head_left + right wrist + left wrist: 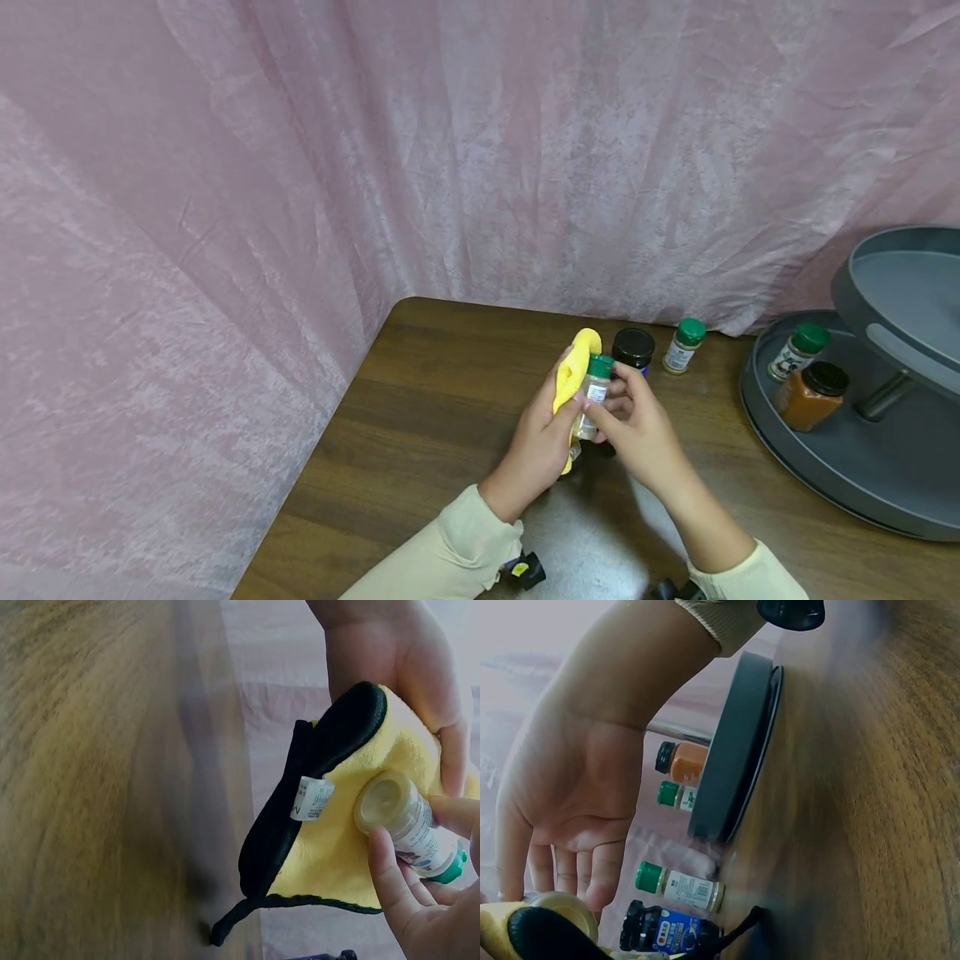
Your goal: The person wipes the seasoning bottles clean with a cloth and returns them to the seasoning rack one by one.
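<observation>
My left hand [534, 443] holds a yellow cloth [572, 372] with black trim, its thumb on the side facing the bottle. A small clear spice bottle [595, 393] with a green cap and white label is pinched between the thumb and fingers of my right hand [643, 427]. The bottle lies against the cloth, cap end up in the head view. In the right wrist view the bottle's base [385, 801] faces the camera, and a white tag [312, 798] shows on the black trim. The cloth hangs down over the bottle's far side.
Behind my hands stand a black-lidded jar [633, 346] with a blue label and another green-capped spice bottle [682, 346]. At right, a grey two-tier turntable [825, 479] carries a green-capped bottle [797, 354] and a jar of orange-brown spice [810, 400]. A pink curtain [487, 167] borders the table.
</observation>
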{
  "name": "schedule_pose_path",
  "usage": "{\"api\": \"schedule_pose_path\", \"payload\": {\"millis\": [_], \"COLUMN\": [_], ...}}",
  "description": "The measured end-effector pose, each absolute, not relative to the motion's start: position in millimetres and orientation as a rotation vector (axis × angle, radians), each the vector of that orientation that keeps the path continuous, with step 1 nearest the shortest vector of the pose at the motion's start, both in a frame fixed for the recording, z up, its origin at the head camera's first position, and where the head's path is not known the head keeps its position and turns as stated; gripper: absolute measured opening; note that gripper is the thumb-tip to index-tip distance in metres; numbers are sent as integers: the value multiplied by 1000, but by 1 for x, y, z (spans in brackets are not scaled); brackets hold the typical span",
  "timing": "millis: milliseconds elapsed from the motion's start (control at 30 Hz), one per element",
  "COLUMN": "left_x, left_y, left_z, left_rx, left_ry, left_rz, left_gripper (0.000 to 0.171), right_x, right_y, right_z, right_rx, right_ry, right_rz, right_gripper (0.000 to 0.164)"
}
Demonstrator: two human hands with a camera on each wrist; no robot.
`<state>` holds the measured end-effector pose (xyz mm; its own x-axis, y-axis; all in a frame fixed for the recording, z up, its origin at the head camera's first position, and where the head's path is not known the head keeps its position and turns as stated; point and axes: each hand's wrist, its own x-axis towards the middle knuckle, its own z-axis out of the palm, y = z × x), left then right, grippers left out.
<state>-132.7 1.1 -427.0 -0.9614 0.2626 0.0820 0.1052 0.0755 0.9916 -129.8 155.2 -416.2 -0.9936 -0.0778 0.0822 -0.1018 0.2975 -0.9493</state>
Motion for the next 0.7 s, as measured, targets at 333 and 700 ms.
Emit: {"api": "schedule_pose_path", "payload": {"millis": [333, 700], "left_x": [-130, -135], "left_y": [6, -1], "left_z": [-428, -427], "left_rx": [393, 330], "left_ry": [2124, 2155], "left_rz": [2020, 2095], "left_gripper": [57, 54], "right_x": [-133, -127], "right_y": [163, 154], "right_z": [-416, -415], "right_rx": [138, 245], "right_ry": [-2522, -2561], "right_rz": [1676, 1689], "right_gripper": [70, 63]}}
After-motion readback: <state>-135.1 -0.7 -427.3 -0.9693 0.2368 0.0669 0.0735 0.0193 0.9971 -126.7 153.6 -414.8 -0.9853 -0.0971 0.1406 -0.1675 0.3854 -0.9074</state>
